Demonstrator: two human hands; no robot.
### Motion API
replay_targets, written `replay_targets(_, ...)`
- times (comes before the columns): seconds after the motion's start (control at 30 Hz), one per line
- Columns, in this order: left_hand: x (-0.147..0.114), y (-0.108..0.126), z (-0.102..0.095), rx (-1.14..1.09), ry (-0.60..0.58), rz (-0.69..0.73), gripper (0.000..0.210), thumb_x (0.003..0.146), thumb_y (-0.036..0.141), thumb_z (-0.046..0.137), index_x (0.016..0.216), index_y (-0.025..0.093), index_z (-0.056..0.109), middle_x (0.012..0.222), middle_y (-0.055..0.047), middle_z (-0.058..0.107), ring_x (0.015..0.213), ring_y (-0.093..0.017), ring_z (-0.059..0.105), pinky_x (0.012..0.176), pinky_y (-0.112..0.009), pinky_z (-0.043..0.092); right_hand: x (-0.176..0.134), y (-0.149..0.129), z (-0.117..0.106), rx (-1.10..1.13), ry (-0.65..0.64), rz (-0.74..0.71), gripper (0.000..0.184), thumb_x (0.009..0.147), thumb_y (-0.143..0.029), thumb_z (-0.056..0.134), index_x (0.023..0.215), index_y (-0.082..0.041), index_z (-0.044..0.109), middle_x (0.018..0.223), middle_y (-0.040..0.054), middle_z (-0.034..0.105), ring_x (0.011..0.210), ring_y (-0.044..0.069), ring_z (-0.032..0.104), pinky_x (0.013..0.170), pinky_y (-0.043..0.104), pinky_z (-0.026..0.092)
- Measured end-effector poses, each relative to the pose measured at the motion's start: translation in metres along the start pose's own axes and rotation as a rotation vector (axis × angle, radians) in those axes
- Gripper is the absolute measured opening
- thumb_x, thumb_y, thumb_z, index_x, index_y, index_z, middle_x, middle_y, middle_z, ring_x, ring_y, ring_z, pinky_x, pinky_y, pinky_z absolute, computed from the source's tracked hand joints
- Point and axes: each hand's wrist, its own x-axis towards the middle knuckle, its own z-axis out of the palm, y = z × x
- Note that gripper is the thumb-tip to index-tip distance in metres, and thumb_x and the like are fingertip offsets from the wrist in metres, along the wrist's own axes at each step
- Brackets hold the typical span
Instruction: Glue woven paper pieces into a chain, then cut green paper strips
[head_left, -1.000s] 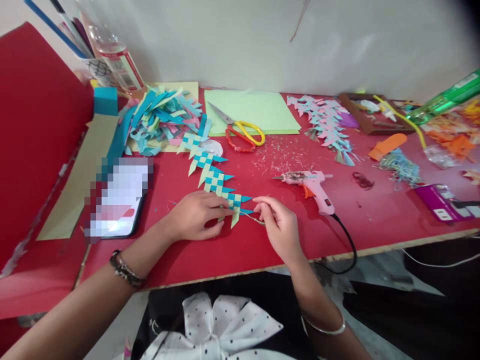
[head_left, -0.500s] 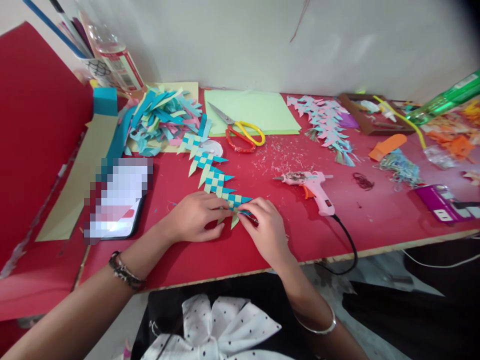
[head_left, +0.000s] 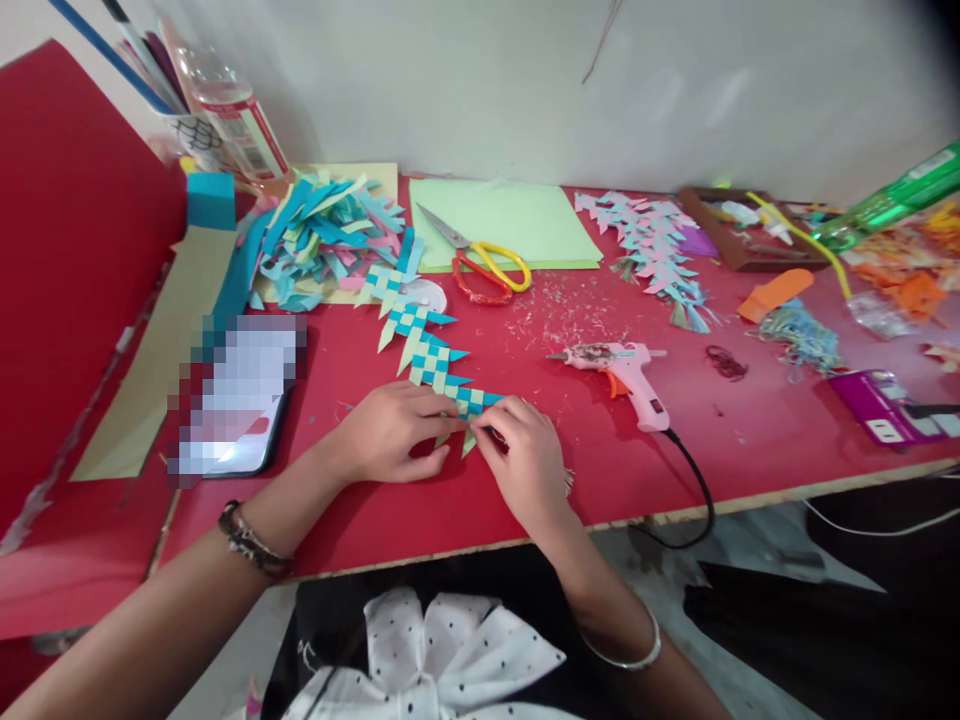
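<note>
A woven paper strip (head_left: 429, 362) in blue and pale green, with pointed edges, runs down the red table toward me. My left hand (head_left: 401, 432) lies on its near end, the fingertips pressing it to the table. From the right, my right hand (head_left: 521, 455) meets the same end, thumb and forefinger pinched together at its tip. Just what the pinch encloses is too small to make out. Partly hidden beneath my right hand is a bit of pale fringe (head_left: 568, 481).
Right of my hands lies a pink glue gun (head_left: 630, 375), its black cord over the table edge. Scissors (head_left: 480, 262) rest on green paper sheets (head_left: 517, 215). A phone (head_left: 240, 400) is at left, below a heap of paper strips (head_left: 326, 240). A bottle (head_left: 240, 130) stands behind.
My right hand has shifted slightly left and its thumb and forefinger have closed at the strip's near end. More pale fringe shows beside it. My left hand stays in place.
</note>
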Motion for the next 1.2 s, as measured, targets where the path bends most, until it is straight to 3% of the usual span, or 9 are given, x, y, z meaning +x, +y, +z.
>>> replay_targets(0.4,-0.001,0.0,-0.001,0.006,0.001,0.004,0.03,0.078,0.027,0.045,0.101,0.02,0.062,0.098,-0.005,0.065,0.085,-0.017,0.06,0.074,-0.029,0.046,0.0,0.009,-0.011,0.35,-0.05,-0.013,0.018,0.083,-0.019,0.046,0.089,-0.019,0.063,0.086,0.0042,0.06,0.081,0.015,0.056,0.073,0.026,0.045)
replay_targets(0.77,0.0,-0.001,0.0,0.08,-0.023,0.051,0.031,0.078,0.027,0.046,0.105,0.02,0.06,0.097,-0.005,0.064,0.081,-0.018,0.059,0.07,-0.03,0.045,-0.004,0.01,-0.009,0.306,-0.02,-0.026,0.023,0.084,-0.017,0.041,0.091,-0.02,0.063,0.088,0.0053,0.06,0.084,0.017,0.056,0.076,0.029,0.045)
replay_targets(1.07,0.0,0.002,0.001,0.084,0.0,0.036,0.028,0.077,0.027,0.046,0.099,0.018,0.061,0.097,-0.005,0.064,0.081,-0.018,0.059,0.071,-0.03,0.045,-0.005,0.011,-0.01,0.038,-0.086,-0.183,0.024,0.083,-0.014,0.041,0.092,-0.017,0.063,0.091,0.0081,0.06,0.085,0.019,0.054,0.076,0.033,0.044)
replay_targets(1.2,0.001,0.002,0.0,0.045,0.001,0.007,0.03,0.076,0.027,0.047,0.102,0.019,0.06,0.1,-0.004,0.064,0.085,-0.018,0.059,0.074,-0.03,0.045,-0.005,0.013,-0.012,0.217,-0.055,-0.12,0.023,0.083,-0.015,0.041,0.095,-0.019,0.061,0.091,0.0062,0.06,0.087,0.017,0.055,0.078,0.03,0.044)
